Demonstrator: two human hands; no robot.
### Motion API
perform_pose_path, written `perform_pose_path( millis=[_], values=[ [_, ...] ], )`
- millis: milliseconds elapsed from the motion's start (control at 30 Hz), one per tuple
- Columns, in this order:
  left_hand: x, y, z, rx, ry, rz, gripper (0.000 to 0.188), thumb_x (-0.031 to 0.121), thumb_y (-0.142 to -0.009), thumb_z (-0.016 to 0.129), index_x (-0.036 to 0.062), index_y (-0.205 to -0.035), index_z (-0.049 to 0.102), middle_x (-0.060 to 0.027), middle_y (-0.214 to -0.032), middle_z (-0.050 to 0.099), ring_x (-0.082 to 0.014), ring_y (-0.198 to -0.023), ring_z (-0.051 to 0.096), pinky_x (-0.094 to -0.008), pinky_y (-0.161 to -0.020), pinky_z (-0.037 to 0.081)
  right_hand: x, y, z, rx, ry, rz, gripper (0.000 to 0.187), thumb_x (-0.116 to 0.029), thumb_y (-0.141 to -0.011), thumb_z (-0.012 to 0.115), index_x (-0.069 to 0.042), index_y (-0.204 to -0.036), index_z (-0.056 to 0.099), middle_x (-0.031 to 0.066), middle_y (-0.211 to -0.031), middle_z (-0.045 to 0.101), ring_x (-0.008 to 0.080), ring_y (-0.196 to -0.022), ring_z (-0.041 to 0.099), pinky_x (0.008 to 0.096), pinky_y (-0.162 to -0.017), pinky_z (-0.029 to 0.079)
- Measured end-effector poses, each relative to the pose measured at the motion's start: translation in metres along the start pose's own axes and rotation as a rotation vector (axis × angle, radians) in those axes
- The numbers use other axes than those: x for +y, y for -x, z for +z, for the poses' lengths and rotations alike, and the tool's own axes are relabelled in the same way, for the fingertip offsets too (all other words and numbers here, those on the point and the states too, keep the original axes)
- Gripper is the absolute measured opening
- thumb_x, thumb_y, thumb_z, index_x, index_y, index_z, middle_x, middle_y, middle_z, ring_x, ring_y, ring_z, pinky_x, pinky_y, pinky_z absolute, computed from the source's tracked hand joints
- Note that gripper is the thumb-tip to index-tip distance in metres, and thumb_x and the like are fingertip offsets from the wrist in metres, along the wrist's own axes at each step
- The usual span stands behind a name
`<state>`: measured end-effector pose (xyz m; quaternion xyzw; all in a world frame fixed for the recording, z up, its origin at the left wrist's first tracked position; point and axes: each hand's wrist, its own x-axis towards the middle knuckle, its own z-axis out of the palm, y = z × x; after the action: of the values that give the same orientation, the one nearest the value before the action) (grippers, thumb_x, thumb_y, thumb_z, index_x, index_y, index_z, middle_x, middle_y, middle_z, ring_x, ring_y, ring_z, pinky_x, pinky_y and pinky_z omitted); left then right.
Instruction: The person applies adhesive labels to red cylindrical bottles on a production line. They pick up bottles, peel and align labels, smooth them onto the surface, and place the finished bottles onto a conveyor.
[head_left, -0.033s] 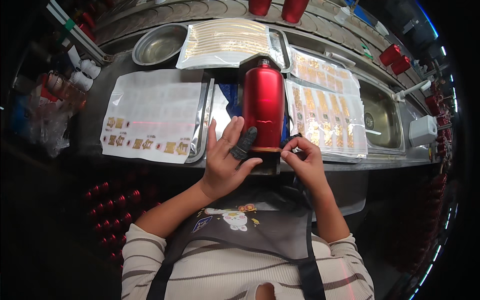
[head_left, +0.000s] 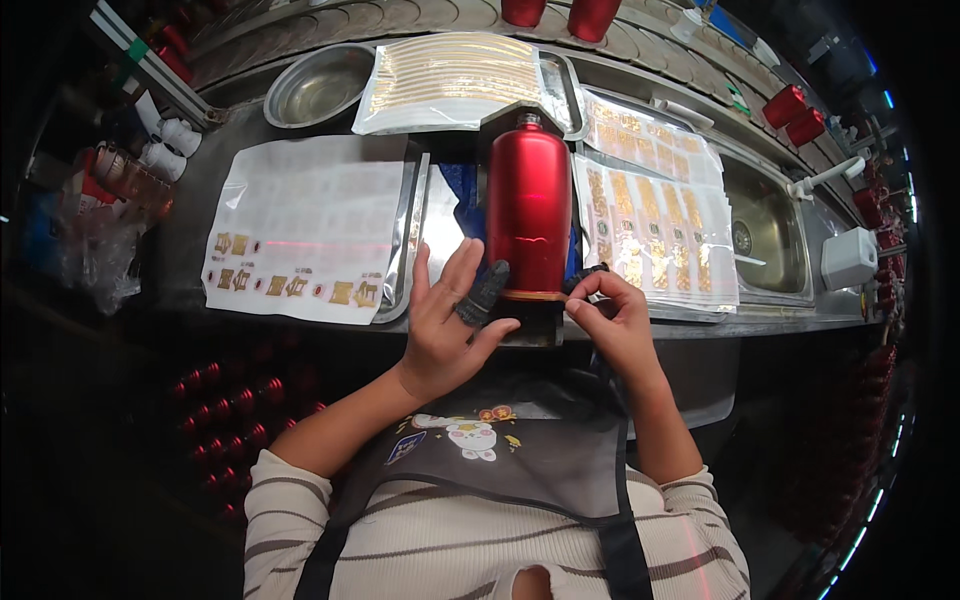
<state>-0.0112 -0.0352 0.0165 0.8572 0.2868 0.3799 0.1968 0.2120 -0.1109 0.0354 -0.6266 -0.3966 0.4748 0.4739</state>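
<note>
A shiny red bottle [head_left: 528, 200] lies in front of me with its grey neck pointing away. It rests on a dark holder, mostly hidden beneath it. Along its near end runs a narrow gold-brown strip [head_left: 530, 296]. My left hand [head_left: 437, 325] is beside the bottle's lower left, open with fingers spread; a black cover is on one finger, close to the bottle's side. At the bottle's lower right corner, my right hand [head_left: 618, 322] pinches thumb and index finger together at the strip's end. A black cover shows on one of its fingers too.
A sheet of gold decals [head_left: 300, 200] lies left. Behind it stand a metal bowl [head_left: 318, 88] and a sheet of curved gold strips [head_left: 450, 85]. More gold decal sheets [head_left: 655, 225] lie right, beside a sink [head_left: 765, 235]. A slatted conveyor [head_left: 400, 18] carries red vessels along the back.
</note>
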Motion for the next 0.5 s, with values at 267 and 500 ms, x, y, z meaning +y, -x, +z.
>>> perform_pose_path(
  millis=[267, 500],
  values=[
    [-0.006, 0.017, 0.002, -0.038, -0.014, 0.003, 0.034, 0.011, -0.076, 0.081, -0.0065, -0.104, 0.070, -0.0281, -0.142, 0.051, -0.0406, -0.129, 0.054, -0.0673, -0.111, 0.023, -0.029, 0.011, -0.005, 0.027, 0.067, -0.033, 0.009, -0.006, -0.086, 0.069, -0.004, -0.083, 0.061, -0.0079, -0.075, 0.052, -0.0027, -0.062, 0.042, 0.0167, -0.055, 0.030],
    [-0.003, 0.007, -0.002, -0.087, -0.051, 0.029, 0.033, 0.010, -0.076, 0.081, -0.0006, -0.106, 0.072, -0.0276, -0.141, 0.052, -0.0393, -0.129, 0.055, -0.0688, -0.110, 0.023, -0.021, 0.001, -0.010, 0.032, 0.044, 0.036, 0.008, -0.006, -0.086, 0.067, -0.005, -0.083, 0.060, -0.0087, -0.073, 0.052, -0.0028, -0.062, 0.041, 0.0164, -0.055, 0.029]
  ],
)
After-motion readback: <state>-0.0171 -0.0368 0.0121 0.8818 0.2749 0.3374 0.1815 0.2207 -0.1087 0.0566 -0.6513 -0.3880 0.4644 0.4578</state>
